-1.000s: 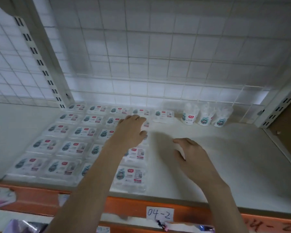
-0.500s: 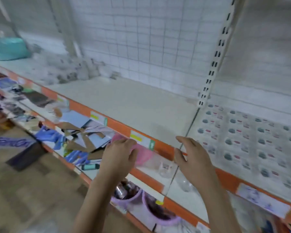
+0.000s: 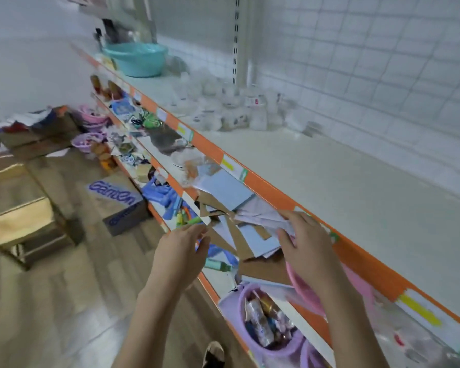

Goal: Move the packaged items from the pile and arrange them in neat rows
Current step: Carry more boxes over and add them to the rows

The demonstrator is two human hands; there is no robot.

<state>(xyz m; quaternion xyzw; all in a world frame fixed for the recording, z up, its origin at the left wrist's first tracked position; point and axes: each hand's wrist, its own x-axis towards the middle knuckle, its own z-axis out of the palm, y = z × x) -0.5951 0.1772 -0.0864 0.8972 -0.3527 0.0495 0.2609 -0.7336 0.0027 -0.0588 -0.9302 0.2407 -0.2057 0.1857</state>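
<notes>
A blurred pile of clear packaged items (image 3: 231,107) lies far along the white shelf (image 3: 329,181), near the wire-grid back wall. My left hand (image 3: 181,251) hangs in the air in front of the lower shelves, fingers relaxed, holding nothing. My right hand (image 3: 306,245) is raised beside the shelf's orange front edge (image 3: 271,192), fingers loosely spread and empty. Both hands are well short of the pile. The neat rows of packages are out of view.
A teal basin (image 3: 136,59) stands beyond the pile. Lower shelves hold cardboard scraps and blue sheets (image 3: 231,192), purple baskets (image 3: 268,325) and a pink bowl (image 3: 303,285). Cardboard boxes (image 3: 117,200) and a low wooden stool (image 3: 24,221) sit on the floor to the left.
My view has swung left, away from the arranged rows and toward the pile. Both hands left the rows and now travel empty along the shelf front.
</notes>
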